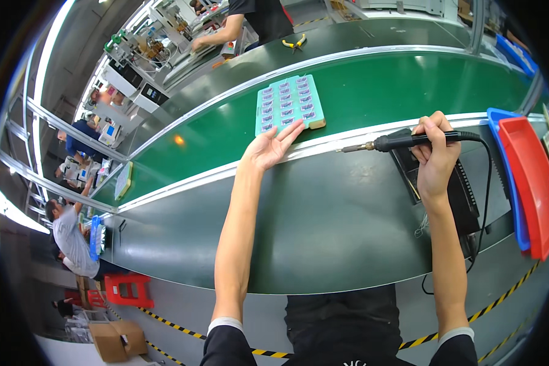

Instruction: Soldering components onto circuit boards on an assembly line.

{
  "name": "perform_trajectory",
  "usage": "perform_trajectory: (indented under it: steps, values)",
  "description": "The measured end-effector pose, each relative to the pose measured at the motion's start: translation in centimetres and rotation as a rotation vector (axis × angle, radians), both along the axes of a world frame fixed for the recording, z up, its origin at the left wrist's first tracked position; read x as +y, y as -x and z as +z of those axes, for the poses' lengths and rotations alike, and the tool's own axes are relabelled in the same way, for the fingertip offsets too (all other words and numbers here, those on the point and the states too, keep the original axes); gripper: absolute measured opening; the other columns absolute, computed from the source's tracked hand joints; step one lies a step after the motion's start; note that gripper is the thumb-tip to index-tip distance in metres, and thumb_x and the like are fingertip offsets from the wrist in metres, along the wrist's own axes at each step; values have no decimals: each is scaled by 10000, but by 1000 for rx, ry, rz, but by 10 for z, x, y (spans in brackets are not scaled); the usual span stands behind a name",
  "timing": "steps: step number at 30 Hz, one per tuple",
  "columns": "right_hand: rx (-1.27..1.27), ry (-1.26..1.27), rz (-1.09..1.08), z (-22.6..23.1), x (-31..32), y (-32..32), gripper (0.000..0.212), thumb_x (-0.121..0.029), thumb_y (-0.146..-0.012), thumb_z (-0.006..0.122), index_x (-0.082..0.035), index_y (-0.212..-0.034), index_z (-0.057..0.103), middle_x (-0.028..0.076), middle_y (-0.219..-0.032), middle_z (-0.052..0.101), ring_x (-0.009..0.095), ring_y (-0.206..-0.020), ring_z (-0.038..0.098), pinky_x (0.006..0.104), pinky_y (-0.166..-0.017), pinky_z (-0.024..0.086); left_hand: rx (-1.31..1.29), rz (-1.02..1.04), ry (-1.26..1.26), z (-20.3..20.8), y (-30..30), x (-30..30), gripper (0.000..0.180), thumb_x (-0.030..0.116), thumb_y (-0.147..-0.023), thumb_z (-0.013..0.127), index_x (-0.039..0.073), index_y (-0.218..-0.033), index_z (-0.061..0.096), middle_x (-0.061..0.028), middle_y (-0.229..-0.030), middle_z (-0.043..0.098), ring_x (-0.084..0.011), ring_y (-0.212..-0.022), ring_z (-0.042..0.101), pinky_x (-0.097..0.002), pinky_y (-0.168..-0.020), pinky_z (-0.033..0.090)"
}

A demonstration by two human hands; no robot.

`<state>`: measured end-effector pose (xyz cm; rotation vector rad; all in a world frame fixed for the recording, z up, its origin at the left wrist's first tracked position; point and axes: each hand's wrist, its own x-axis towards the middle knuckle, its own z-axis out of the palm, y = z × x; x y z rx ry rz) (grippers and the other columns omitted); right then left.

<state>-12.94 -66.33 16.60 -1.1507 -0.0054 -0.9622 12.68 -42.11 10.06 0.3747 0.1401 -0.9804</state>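
Observation:
A soldering iron (393, 142) is gripped in my right hand (436, 149), its metal tip pointing left above the bench's aluminium rail. Its black cord drops down past my right forearm. My left hand (271, 148) is stretched out, palm turned partly up, holding nothing. The fingers reach the near edge of a light green tray (318, 108); whether they touch it I cannot tell. Several small labelled-looking parts sit in rows on that tray, which lies on the green conveyor belt (372, 85).
Beneath my right hand sits a black box-like unit (460, 210). Red (527, 183) and blue bins (500, 119) stand at the far right. Yellow-handled pliers (294, 43) lie across the belt, close to a co-worker's arm (222, 33). Another tray (123, 181) rests further left on the belt.

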Motion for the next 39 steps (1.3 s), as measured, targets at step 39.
perform_trajectory:
  steps: [39]
  values:
    - [38,92,13,15,-5,5,263,-149,-961,584,-75,-719,514,7,-680,595,8,-528,357,187,-454,253,-880,837,-816,20,-30,143,453,393,-1049,537,-9,-1254,577,-131,-1019,732,-192,-797,724,-257,-632,535]
